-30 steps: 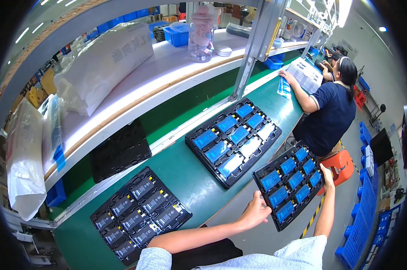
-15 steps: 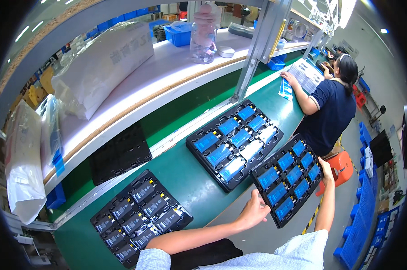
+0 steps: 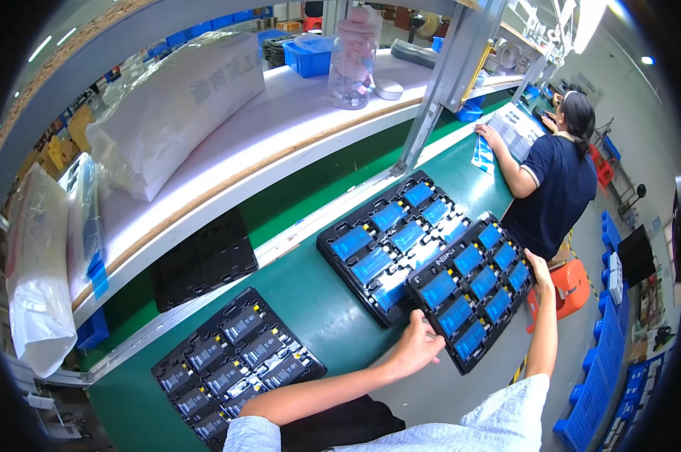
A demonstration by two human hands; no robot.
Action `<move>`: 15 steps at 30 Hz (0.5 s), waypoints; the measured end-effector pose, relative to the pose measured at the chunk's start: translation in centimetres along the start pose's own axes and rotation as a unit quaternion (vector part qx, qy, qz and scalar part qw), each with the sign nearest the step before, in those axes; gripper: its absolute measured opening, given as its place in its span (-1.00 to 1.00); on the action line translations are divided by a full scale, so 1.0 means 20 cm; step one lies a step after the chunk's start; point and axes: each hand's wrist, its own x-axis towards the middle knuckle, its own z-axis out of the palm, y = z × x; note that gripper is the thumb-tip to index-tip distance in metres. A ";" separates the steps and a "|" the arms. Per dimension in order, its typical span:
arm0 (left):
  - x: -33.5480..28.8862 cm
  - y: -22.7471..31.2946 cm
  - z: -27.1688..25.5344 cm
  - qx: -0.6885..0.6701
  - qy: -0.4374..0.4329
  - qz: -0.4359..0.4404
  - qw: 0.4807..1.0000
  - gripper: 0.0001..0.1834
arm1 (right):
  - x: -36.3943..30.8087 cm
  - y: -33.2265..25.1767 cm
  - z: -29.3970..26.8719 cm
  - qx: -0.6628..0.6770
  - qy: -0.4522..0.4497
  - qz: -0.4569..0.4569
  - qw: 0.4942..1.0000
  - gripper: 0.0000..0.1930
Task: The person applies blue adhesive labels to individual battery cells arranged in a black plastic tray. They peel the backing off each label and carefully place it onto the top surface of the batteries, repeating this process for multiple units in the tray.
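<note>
A black plastic tray [image 3: 425,288] of blue flat battery packs [image 3: 483,282] is held tilted between my two hands. My left hand [image 3: 416,346] grips its near left edge, and my right hand [image 3: 538,273] its right edge. Beneath and behind its upper left part, a second black tray [image 3: 376,307] lies on the green table [image 3: 299,301], also filled with blue battery packs [image 3: 351,242]. Whether the two trays touch, I cannot tell. Left of them rests a third tray [image 3: 231,301] with dark battery packs [image 3: 242,322] facing up.
A black tray [image 3: 205,260] without packs sits under the white shelf [image 3: 280,124], which bears a plastic bottle [image 3: 351,64] and a wrapped package [image 3: 182,98]. A metal post [image 3: 431,105] rises behind. To the right are a co-worker [image 3: 555,173] and an orange stool [image 3: 570,290].
Both hands have brought the held tray slightly left and up, so it now overlaps more of the tray on the table. The view has shifted a little.
</note>
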 end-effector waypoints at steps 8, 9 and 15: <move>0.04 0.13 -0.33 0.019 0.138 0.044 0.989 -0.52 | 0.32 -0.21 0.47 -0.074 -0.048 -0.075 0.993 -0.54; 0.05 0.14 -0.39 0.010 0.162 0.045 0.986 -0.53 | 0.33 -0.26 0.59 -0.087 -0.061 -0.092 0.990 -0.54; 0.08 0.18 -0.60 0.042 0.249 0.044 0.967 -0.64 | 0.47 -0.26 0.87 -0.206 -0.050 -0.162 0.964 -0.51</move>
